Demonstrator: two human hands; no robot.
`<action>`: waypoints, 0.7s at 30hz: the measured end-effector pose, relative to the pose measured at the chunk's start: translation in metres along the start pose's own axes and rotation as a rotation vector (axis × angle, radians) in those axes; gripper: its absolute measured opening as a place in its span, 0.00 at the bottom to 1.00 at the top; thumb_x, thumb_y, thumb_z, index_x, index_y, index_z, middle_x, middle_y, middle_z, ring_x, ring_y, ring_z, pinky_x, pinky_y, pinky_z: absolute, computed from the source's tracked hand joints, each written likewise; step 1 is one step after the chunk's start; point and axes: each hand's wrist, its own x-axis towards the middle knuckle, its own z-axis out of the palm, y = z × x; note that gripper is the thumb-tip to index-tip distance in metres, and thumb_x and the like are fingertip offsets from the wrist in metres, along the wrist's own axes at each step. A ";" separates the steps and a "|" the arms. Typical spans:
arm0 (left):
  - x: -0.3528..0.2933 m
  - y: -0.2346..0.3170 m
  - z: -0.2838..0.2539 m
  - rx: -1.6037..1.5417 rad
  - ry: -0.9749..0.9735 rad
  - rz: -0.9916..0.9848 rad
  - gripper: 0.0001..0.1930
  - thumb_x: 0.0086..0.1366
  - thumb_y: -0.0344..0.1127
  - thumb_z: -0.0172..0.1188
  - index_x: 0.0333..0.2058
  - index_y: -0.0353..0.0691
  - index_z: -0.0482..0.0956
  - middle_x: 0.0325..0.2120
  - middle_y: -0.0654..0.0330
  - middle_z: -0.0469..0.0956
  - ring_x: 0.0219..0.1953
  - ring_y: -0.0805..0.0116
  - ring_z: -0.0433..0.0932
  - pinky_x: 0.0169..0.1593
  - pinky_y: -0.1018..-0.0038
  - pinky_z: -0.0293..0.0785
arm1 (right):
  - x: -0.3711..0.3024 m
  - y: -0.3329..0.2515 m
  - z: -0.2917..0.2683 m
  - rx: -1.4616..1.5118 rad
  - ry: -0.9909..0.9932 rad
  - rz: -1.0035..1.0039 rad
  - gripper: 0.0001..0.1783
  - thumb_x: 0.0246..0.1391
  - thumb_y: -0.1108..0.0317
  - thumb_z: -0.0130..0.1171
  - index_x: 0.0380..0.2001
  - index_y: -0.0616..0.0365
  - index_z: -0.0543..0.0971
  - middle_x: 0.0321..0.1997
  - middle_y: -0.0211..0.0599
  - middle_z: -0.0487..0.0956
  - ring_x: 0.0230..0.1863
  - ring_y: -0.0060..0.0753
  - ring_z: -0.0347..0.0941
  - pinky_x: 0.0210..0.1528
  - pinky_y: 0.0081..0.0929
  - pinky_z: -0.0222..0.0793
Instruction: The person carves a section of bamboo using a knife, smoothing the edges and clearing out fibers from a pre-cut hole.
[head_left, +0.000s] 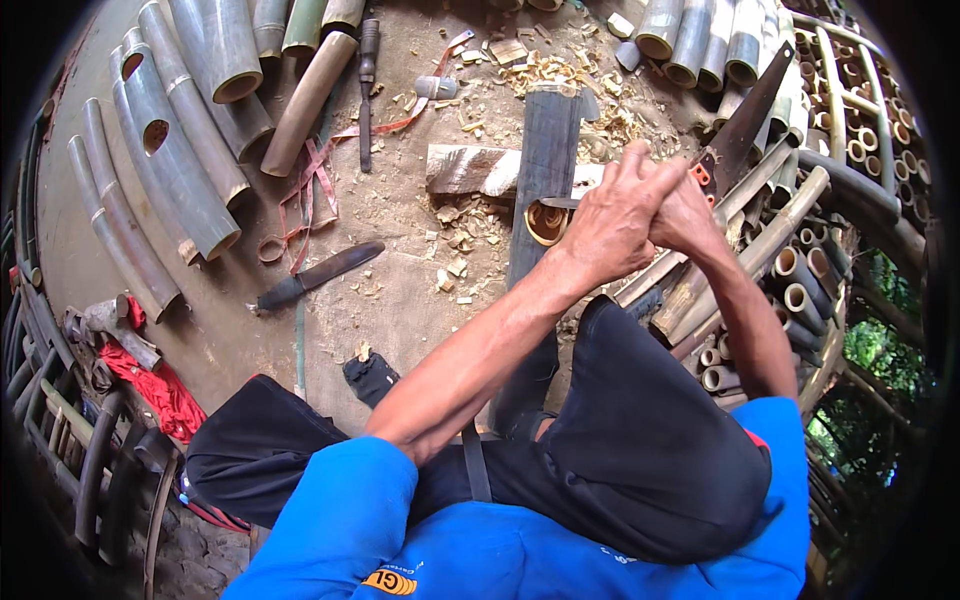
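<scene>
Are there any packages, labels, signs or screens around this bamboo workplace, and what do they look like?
No packages, signs or screens.
Only a printed patch on the person's blue shirt, bottom edge of the view: a small orange oval with dark markings.
A few pale marks sit lower on the same shirt, too small to make out.

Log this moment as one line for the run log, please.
left hand: clasped with right hand | over: dark bamboo pole | tool gripped: cannot tell | near: hand saw, knife on ground
</scene>
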 end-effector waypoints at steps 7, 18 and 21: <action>-0.017 -0.018 -0.002 -0.093 0.881 0.036 0.49 0.55 0.25 0.75 0.74 0.40 0.58 0.62 0.39 0.61 0.64 0.43 0.69 0.70 0.53 0.67 | 0.082 -0.050 -0.017 -0.213 -0.165 -0.096 0.11 0.51 0.66 0.66 0.37 0.57 0.81 0.29 0.39 0.83 0.31 0.43 0.82 0.30 0.43 0.78; -0.021 0.020 0.045 0.007 0.263 -0.218 0.60 0.47 0.19 0.61 0.79 0.56 0.45 0.71 0.29 0.48 0.59 0.25 0.71 0.59 0.44 0.77 | -0.006 0.033 0.024 0.354 -0.465 -0.326 0.22 0.47 0.64 0.72 0.44 0.62 0.79 0.39 0.46 0.81 0.42 0.53 0.80 0.49 0.50 0.74; -0.024 0.022 0.032 -0.007 0.053 -0.266 0.60 0.47 0.19 0.62 0.78 0.58 0.45 0.70 0.28 0.51 0.53 0.26 0.77 0.56 0.43 0.79 | -0.034 0.025 0.055 1.018 -0.528 0.061 0.30 0.46 0.67 0.72 0.54 0.61 0.78 0.54 0.51 0.79 0.56 0.47 0.77 0.58 0.45 0.73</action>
